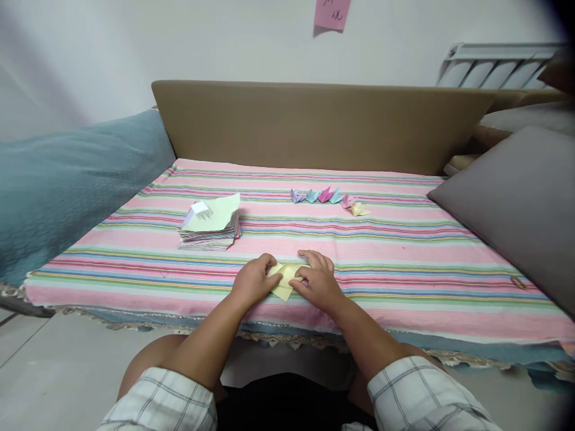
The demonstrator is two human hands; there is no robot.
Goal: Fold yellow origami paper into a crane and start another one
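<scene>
A small sheet of yellow origami paper (pixel 284 291), with creases and folded parts, lies on the striped cloth near the front edge. My left hand (pixel 255 278) pinches its left side between thumb and fingers. On the other side, my right hand (pixel 318 280) grips the right part with thumb and forefinger, its other fingers stretched out beyond. Both hands cover portions of the paper, so its full shape is hidden. Farther back stands a row of several small folded paper cranes (pixel 326 194) in purple, blue, pink and yellow.
A stack of coloured paper (pixel 211 230) sits left of my hands, with a white plug adapter (pixel 201 209) on top. The striped cloth (pixel 395 251) covers the seat. A grey cushion (pixel 516 197) leans at right, a blue-covered cushion (pixel 81 185) at left, a brown backrest (pixel 314 129) behind.
</scene>
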